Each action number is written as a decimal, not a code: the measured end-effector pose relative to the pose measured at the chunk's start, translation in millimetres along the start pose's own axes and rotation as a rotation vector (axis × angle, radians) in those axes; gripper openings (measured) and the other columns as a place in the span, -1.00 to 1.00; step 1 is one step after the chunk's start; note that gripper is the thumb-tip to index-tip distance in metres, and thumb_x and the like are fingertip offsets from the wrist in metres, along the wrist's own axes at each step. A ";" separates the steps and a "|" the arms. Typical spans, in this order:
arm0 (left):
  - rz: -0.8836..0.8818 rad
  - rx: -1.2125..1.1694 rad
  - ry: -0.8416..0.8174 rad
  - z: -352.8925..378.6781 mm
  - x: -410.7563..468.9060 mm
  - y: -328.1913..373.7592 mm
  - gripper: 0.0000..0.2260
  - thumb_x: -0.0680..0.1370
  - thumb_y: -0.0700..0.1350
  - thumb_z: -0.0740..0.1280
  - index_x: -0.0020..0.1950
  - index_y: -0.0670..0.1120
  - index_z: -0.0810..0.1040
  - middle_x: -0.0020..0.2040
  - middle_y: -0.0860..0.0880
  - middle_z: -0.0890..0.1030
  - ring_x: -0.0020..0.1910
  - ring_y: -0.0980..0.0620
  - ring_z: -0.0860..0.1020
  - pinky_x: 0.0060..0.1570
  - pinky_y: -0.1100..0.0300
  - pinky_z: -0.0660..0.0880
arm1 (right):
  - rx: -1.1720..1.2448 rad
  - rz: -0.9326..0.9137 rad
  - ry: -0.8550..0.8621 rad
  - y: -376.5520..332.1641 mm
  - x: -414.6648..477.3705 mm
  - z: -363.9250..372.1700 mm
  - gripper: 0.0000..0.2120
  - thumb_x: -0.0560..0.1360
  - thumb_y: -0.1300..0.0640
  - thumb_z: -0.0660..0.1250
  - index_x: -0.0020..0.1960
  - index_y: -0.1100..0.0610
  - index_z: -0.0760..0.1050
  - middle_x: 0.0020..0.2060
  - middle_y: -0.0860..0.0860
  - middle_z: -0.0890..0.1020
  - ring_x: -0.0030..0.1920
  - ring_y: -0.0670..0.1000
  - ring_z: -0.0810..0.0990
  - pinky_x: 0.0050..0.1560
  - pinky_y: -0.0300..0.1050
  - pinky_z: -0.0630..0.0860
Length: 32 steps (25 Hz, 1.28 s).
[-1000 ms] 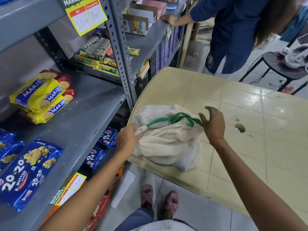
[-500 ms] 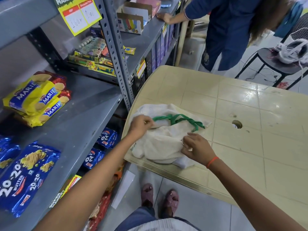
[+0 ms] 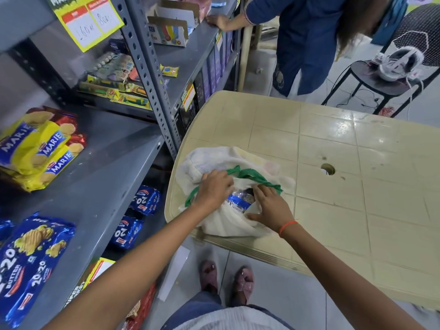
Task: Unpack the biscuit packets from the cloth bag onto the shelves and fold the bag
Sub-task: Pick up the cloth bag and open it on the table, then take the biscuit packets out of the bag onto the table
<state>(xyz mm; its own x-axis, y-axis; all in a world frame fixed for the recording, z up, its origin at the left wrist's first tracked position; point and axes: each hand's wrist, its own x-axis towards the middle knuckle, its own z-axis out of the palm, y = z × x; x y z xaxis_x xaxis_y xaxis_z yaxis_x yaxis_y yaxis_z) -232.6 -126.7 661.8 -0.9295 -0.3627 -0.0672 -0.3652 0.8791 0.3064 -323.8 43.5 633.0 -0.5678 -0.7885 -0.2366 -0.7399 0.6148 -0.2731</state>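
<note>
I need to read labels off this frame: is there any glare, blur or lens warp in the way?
Head view: sharp at the bag and both hands; glare patches on the table; shelf post bowed by the wide lens; packet label in the bag unreadable.

The cloth bag (image 3: 221, 222) is cream with green handles (image 3: 252, 176); a blue-and-silver packet (image 3: 239, 202) shows inside. The worktop (image 3: 357, 177) is beige, grid-patterned. At nine o'clock, yellow-and-blue Marie packets (image 3: 40, 148) lie on the grey shelf (image 3: 104, 177).
</note>
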 end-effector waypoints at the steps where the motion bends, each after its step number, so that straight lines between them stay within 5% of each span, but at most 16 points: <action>1: -0.094 -0.190 0.073 -12.0 3.8 -6.6 -0.85 0.56 -0.05 0.24 -0.05 -0.10 0.55 -0.07 -0.06 0.59 -0.04 -0.07 0.53 -0.02 0.04 0.46 | -0.042 0.017 0.010 2.2 1.4 1.5 -0.09 0.33 -0.18 0.41 0.50 0.18 0.10 0.42 0.17 0.34 0.39 0.17 0.32 0.41 0.01 0.29; 4: -0.507 -0.922 0.232 -60.3 28.0 -40.8 -0.85 0.59 -0.12 0.21 -0.13 -0.14 0.50 -0.20 -0.17 0.56 -0.20 -0.10 0.55 -0.27 0.11 0.56 | -0.153 0.135 -0.010 10.5 5.8 0.7 -0.05 0.37 -0.22 0.32 0.51 0.29 0.00 0.44 0.25 0.28 0.41 0.22 0.28 0.48 0.04 0.18; 6: -0.757 -1.296 0.276 -83.2 35.8 -60.8 -0.86 0.59 -0.16 0.21 -0.16 -0.11 0.46 -0.21 -0.12 0.54 -0.17 -0.10 0.56 -0.35 0.21 0.56 | -0.145 0.218 -0.020 8.9 9.8 -11.1 -0.12 0.39 -0.27 0.29 0.48 0.26 0.13 0.49 0.20 0.22 0.45 0.24 0.21 0.47 0.11 0.15; 8: -0.780 -0.899 0.331 -85.2 35.2 -65.7 -0.95 0.55 -0.14 0.26 -0.01 -0.08 0.45 -0.02 -0.11 0.53 0.07 -0.14 0.52 -0.12 0.13 0.50 | -0.090 0.184 0.134 -3.0 15.3 -23.3 -0.35 0.39 -0.21 0.35 0.30 0.21 0.42 0.39 0.16 0.40 0.40 0.25 0.30 0.35 0.12 0.29; 10: -0.509 -0.187 0.407 -62.9 26.4 -53.8 -0.71 0.47 -0.08 0.34 0.17 -0.03 0.44 0.16 -0.10 0.48 0.15 -0.12 0.44 0.04 0.04 0.45 | 0.048 0.016 0.358 -20.0 23.0 -26.0 -0.65 0.39 0.01 0.42 0.04 0.24 0.58 0.08 0.21 0.61 0.16 0.28 0.51 0.09 0.07 0.47; 13: 0.289 0.061 0.335 -29.3 15.1 -22.7 -0.90 0.42 -0.11 0.36 -0.12 -0.09 0.62 -0.06 -0.07 0.64 -0.04 -0.09 0.59 -0.08 0.09 0.50 | 0.161 -0.053 0.155 -44.7 34.8 -26.6 -0.70 0.50 0.10 0.30 0.17 0.23 0.53 0.09 0.21 0.59 0.14 0.24 0.51 0.09 0.02 0.43; 15: 0.509 0.335 0.197 -16.4 18.5 -30.8 -0.88 0.44 -0.08 0.39 -0.07 -0.05 0.67 0.10 -0.06 0.66 0.15 -0.08 0.60 0.16 0.06 0.49 | 0.084 0.036 0.005 -44.3 43.3 -21.9 -0.55 0.55 -0.01 0.23 0.33 0.25 0.38 0.28 0.24 0.48 0.29 0.24 0.41 0.27 0.03 0.35; 17: 0.372 0.444 0.000 -18.3 29.4 -50.5 -0.69 0.54 -0.11 0.26 0.28 0.04 0.50 0.46 -0.01 0.39 0.43 -0.04 0.35 0.40 0.01 0.23 | 0.009 0.150 -0.074 -35.0 46.5 -19.5 -0.43 0.54 -0.12 0.19 0.35 0.30 0.30 0.35 0.29 0.36 0.35 0.28 0.33 0.34 0.08 0.35; 19: 0.291 0.472 -0.125 -19.4 37.1 -64.4 -0.48 0.55 -0.24 0.19 0.48 0.08 0.22 0.56 0.03 0.16 0.52 -0.01 0.18 0.46 0.02 0.10 | -0.014 0.233 -0.121 -25.3 47.2 -18.7 -0.30 0.49 -0.21 0.22 0.37 0.32 0.25 0.37 0.35 0.29 0.37 0.31 0.31 0.32 0.12 0.38; 22: 0.176 0.616 -0.256 -27.0 46.4 -83.1 -0.16 0.47 -0.29 0.29 0.54 0.05 -0.18 0.59 -0.03 -0.11 0.57 -0.04 -0.04 0.50 -0.11 -0.07 | -0.049 0.304 -0.253 -18.6 47.8 -21.5 0.03 0.31 -0.32 0.37 0.49 0.22 -0.02 0.48 0.39 0.03 0.49 0.35 0.08 0.42 0.25 0.22; 24: 0.045 0.712 -0.343 -41.8 51.3 -102.2 -0.03 0.46 -0.12 0.38 0.49 0.06 -0.37 0.53 -0.08 -0.35 0.55 -0.07 -0.22 0.48 -0.25 -0.17 | -0.100 0.317 -0.363 -12.2 41.7 -20.4 0.17 0.21 -0.30 0.47 0.51 0.11 -0.15 0.50 0.35 -0.15 0.51 0.37 -0.13 0.40 0.38 0.08; 26: -0.124 0.715 -0.412 -63.0 53.6 -116.4 -0.05 0.48 -0.02 0.38 0.48 0.09 -0.38 0.49 -0.10 -0.40 0.53 -0.11 -0.28 0.45 -0.32 -0.19 | -0.142 0.329 -0.425 -4.2 31.8 -17.4 0.22 0.17 -0.30 0.49 0.52 0.05 -0.20 0.51 0.31 -0.22 0.51 0.36 -0.22 0.42 0.39 0.03; 29: -0.240 0.612 -0.509 -81.5 49.5 -110.9 -0.12 0.48 -0.24 0.35 0.55 0.05 -0.22 0.56 -0.14 -0.26 0.55 -0.14 -0.24 0.44 -0.34 -0.17 | -0.137 0.314 -0.325 -2.0 24.6 -20.7 0.16 0.19 -0.31 0.47 0.52 0.10 -0.08 0.53 0.23 -0.06 0.52 0.30 -0.08 0.43 0.32 0.14; 32: -0.143 0.471 -0.456 -82.4 46.9 -75.3 -0.09 0.38 -0.17 0.47 0.55 0.06 -0.05 0.58 -0.13 -0.06 0.55 -0.19 -0.09 0.48 -0.28 -0.07 | 0.021 0.145 0.040 -11.5 33.1 -27.0 -0.33 0.35 -0.14 0.43 0.33 0.16 0.36 0.32 0.18 0.40 0.33 0.22 0.33 0.23 0.08 0.41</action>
<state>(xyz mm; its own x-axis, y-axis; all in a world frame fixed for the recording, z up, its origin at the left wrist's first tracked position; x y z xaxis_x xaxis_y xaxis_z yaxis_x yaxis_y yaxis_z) -244.4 -235.5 713.8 -0.7613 -0.4101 -0.5023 -0.3743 0.9104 -0.1761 -343.9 9.8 653.5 -0.6825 -0.6911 -0.2379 -0.6414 0.7224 -0.2583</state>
